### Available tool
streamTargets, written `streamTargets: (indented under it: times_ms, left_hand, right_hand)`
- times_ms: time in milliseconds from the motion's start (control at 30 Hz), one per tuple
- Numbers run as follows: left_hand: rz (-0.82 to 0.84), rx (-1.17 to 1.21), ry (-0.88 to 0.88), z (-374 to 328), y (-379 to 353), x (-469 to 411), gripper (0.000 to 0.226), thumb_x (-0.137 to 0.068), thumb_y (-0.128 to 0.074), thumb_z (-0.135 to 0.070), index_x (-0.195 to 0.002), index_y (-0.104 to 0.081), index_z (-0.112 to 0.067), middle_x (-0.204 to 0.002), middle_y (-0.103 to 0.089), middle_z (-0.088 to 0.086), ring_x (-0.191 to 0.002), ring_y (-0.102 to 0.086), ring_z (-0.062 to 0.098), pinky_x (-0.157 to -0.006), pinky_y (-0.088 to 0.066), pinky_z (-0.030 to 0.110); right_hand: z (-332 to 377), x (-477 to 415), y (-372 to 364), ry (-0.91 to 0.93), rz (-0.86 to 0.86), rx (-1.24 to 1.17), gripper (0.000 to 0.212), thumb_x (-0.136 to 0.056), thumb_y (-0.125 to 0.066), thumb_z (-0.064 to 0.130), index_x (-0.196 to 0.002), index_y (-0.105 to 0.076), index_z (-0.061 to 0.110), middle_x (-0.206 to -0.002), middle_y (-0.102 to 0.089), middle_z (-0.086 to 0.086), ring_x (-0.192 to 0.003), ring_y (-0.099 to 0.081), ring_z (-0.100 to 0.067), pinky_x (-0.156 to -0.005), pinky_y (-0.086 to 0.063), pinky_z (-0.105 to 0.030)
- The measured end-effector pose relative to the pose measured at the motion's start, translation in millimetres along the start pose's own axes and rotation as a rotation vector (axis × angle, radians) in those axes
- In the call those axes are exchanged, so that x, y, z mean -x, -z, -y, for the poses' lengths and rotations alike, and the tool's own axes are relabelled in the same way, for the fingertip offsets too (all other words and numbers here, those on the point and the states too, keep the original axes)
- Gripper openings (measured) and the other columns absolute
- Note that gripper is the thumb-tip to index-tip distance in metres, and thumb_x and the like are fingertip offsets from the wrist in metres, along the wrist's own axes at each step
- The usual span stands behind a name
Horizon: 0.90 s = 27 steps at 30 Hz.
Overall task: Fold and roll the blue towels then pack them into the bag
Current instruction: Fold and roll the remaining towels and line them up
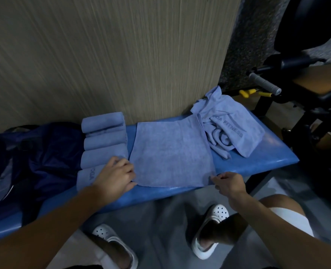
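From the head view, your left hand (115, 176) grips the near left corner of the flat blue towel (172, 154) spread across the middle of the blue padded bench (267, 158), while your right hand (229, 183) pinches its near right corner between thumb and fingertips. Just left of that towel, four rolled towels (104, 140) lie side by side in a row, with the dark navy bag (44, 152) slumped beyond them on the bench's left end. A crumpled pile of towels (232, 127) printed "FITNESS" sits on the right end, touching the flat towel's far right edge.
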<state>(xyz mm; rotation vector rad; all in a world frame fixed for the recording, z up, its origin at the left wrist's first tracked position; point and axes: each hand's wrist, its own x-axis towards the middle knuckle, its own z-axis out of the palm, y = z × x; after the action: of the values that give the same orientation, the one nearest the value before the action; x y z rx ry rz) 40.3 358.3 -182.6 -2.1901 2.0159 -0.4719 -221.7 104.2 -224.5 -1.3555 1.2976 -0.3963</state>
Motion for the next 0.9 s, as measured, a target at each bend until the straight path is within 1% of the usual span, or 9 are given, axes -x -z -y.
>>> streamTargets:
  times_ms: [100,267,433,533,600,667,733,800,900]
  left_hand:
    - [-0.002,0.02,0.044,-3,-4,0,0.026,-0.083,-0.052,-0.043,-0.07,-0.068,-0.027,-0.078,-0.059,-0.009,-0.086,-0.057,0.018,-0.08,-0.034,0.037]
    - [0.043,0.013,0.03,-1,-7,2,0.015,-0.07,-0.078,-0.036,-0.075,-0.068,-0.027,-0.082,-0.06,-0.008,-0.089,-0.055,0.019,-0.083,-0.035,0.039]
    - [-0.074,0.045,0.08,-4,-12,-1,0.003,-0.074,-0.07,-0.026,-0.071,-0.07,-0.025,-0.078,-0.059,-0.009,-0.084,-0.058,0.019,-0.084,-0.033,0.037]
    - [-0.148,0.173,0.2,-11,-9,0,0.027,-0.085,-0.051,-0.036,-0.073,-0.072,-0.023,-0.082,-0.06,-0.009,-0.085,-0.058,0.018,-0.085,-0.037,0.035]
    - [-0.179,0.256,0.25,-18,-3,0,0.028,-0.087,-0.05,-0.036,-0.077,-0.071,-0.02,-0.086,-0.06,-0.009,-0.086,-0.057,0.018,-0.081,-0.041,0.034]
    - [-0.215,0.419,0.375,-29,5,0,0.023,-0.087,-0.051,-0.032,-0.082,-0.069,-0.018,-0.086,-0.06,-0.008,-0.08,-0.058,0.017,-0.073,-0.045,0.033]
    - [-0.252,0.655,0.613,-43,10,0,0.015,-0.088,-0.059,-0.028,-0.079,-0.067,-0.018,-0.074,-0.061,-0.009,-0.067,-0.058,0.012,-0.063,-0.049,0.032]
    - [-0.221,0.925,0.848,-59,15,1,0.015,-0.089,-0.068,-0.023,-0.076,-0.065,-0.015,-0.062,-0.062,-0.003,-0.054,-0.056,0.01,-0.053,-0.049,0.033]
    - [-0.12,1.23,1.132,-80,16,3,0.016,-0.093,-0.065,-0.023,-0.083,-0.061,-0.012,-0.068,-0.066,0.012,-0.042,-0.052,0.012,-0.035,-0.039,0.025]
  right_hand:
    - [-1,0,-2,0.026,0.007,0.006,0.029,-0.075,-0.081,0.012,-0.061,-0.056,0.012,-0.06,-0.056,-0.006,-0.058,-0.05,-0.02,-0.053,-0.039,-0.029]
    - [3,-4,-3,0.089,-0.122,-0.007,0.019,-0.077,-0.078,0.014,-0.074,-0.06,0.009,-0.069,-0.059,-0.007,-0.063,-0.052,-0.022,-0.063,-0.043,-0.032]
    - [12,2,3,0.133,-0.111,-0.011,0.022,-0.088,-0.069,0.019,-0.071,-0.066,0.006,-0.064,-0.058,-0.007,-0.059,-0.048,-0.018,-0.059,-0.04,-0.03]
    - [19,11,5,0.164,-0.122,-0.026,0.031,-0.092,-0.064,0.018,-0.064,-0.055,0.008,-0.057,-0.049,-0.004,-0.054,-0.042,-0.015,-0.05,-0.036,-0.026]
    - [25,14,8,0.184,-0.139,-0.088,0.021,-0.093,-0.062,0.013,-0.075,-0.056,0.004,-0.06,-0.051,-0.005,-0.053,-0.045,-0.014,-0.042,-0.04,-0.019]
    - [31,17,9,0.171,-0.144,-0.196,0.009,-0.092,-0.062,0.008,-0.095,-0.054,0.004,-0.066,-0.055,-0.007,-0.055,-0.05,-0.016,-0.039,-0.043,-0.014]
    - [34,18,10,0.163,-0.13,-0.228,0.015,-0.092,-0.062,0.006,-0.103,-0.051,0.009,-0.069,-0.056,-0.008,-0.055,-0.051,-0.017,-0.042,-0.045,-0.018]
    - [31,16,12,0.16,-0.122,-0.188,0.014,-0.092,-0.061,0.007,-0.103,-0.052,0.011,-0.071,-0.057,-0.01,-0.056,-0.05,-0.019,-0.048,-0.046,-0.027]
    - [21,9,15,0.183,-0.119,-0.101,0.007,-0.09,-0.063,0.007,-0.097,-0.062,0.005,-0.082,-0.063,-0.017,-0.062,-0.054,-0.021,-0.056,-0.046,-0.029]
